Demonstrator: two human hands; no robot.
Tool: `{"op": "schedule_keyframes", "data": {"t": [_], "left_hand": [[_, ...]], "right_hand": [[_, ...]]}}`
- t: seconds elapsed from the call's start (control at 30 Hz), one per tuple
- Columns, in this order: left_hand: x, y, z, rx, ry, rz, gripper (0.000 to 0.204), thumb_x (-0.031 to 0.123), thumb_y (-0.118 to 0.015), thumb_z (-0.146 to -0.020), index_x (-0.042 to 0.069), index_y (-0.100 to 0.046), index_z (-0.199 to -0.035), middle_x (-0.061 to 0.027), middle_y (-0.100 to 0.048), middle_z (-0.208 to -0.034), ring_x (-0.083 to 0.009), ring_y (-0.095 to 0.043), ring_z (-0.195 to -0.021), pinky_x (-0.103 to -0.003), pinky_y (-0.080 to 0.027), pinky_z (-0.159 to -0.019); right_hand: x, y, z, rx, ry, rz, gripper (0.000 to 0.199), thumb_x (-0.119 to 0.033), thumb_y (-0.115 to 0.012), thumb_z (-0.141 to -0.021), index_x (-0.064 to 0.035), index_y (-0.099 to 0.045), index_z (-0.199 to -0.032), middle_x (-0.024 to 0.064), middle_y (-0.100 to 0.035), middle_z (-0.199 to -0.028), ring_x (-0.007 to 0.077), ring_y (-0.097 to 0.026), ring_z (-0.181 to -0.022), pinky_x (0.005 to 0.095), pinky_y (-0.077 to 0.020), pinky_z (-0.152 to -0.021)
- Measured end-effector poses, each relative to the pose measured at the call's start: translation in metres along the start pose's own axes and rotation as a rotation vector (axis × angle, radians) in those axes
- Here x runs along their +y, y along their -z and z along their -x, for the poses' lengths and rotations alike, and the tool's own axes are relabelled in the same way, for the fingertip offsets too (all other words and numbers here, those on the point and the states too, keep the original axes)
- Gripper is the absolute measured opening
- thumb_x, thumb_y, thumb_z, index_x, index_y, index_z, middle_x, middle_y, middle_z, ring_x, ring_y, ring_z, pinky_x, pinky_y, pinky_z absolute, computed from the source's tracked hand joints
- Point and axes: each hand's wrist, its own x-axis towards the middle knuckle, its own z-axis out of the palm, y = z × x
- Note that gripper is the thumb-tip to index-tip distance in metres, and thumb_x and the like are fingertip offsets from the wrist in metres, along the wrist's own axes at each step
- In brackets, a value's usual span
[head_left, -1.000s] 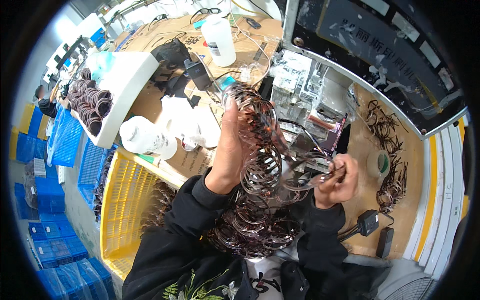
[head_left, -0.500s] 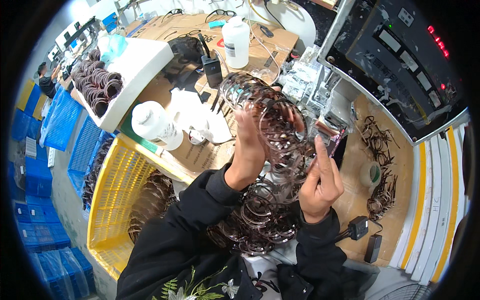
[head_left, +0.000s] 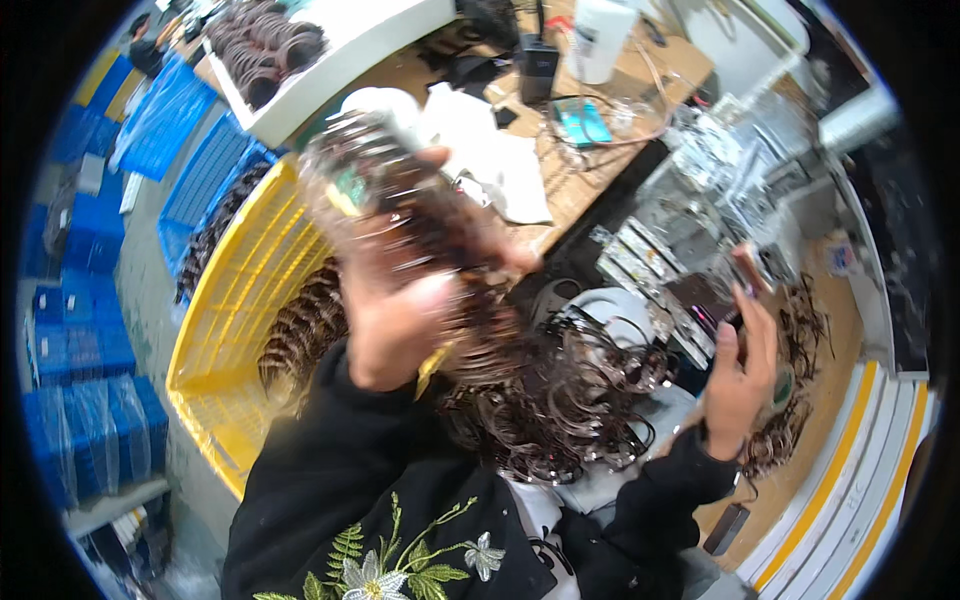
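My left hand point(head_left: 390, 325), smeared by motion, is wrapped round a thick stack of glossy dark brown eyeglass frames point(head_left: 410, 205) over the yellow basket's near side. Below and right of it, a loose heap of similar frames point(head_left: 560, 410) lies in front of my body. My right hand point(head_left: 742, 375) is raised beside the metal machine point(head_left: 790, 215), its thumb and forefinger apart. Near those fingertips is a dark piece with pink glints point(head_left: 705, 305); whether they touch it I cannot tell.
The yellow basket point(head_left: 240, 330) at left holds more stacked frames point(head_left: 305, 320). Behind it stands a white foam box point(head_left: 350, 60) with brown frames. A white bottle point(head_left: 600, 40) and black handheld radio point(head_left: 538, 70) stand on the cardboard-covered table. Scattered brown pieces point(head_left: 800, 320) lie right.
My left hand has swung left and toward me with the stack of frames. My right hand's pointing finger has drawn back beside the machine. The view has shifted.
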Motion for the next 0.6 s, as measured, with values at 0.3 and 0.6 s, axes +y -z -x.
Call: {"op": "schedule_keyframes", "data": {"t": [0.3,0.6], "left_hand": [[0.072,0.197,0.105,0.692,-0.006,-0.632,0.022,0.004,-0.052,-0.071,-0.004,-0.054,-0.092,-0.0102,-0.061,-0.081,-0.0185,-0.06,-0.073,-0.032,-0.049,-0.071],[-0.046,0.345,0.232,1.126,0.512,-1.049,0.02,0.011,-0.066,-0.068,0.001,-0.05,-0.066,-0.0034,-0.056,-0.065,-0.0156,-0.05,-0.056,-0.033,-0.042,-0.054]], "right_hand": [[0.061,-0.019,0.053,-0.408,-0.175,-0.007,0.019,-0.012,-0.055,-0.089,0.0016,-0.063,-0.101,0.0116,-0.062,-0.1,0.0246,-0.058,-0.091,0.0317,-0.0436,-0.08],[0.08,-0.032,0.072,-0.237,-0.187,-0.024,0.025,-0.016,-0.051,-0.094,0.0027,-0.061,-0.107,0.0109,-0.061,-0.103,0.0205,-0.057,-0.092,0.0314,-0.0449,-0.08]]}}
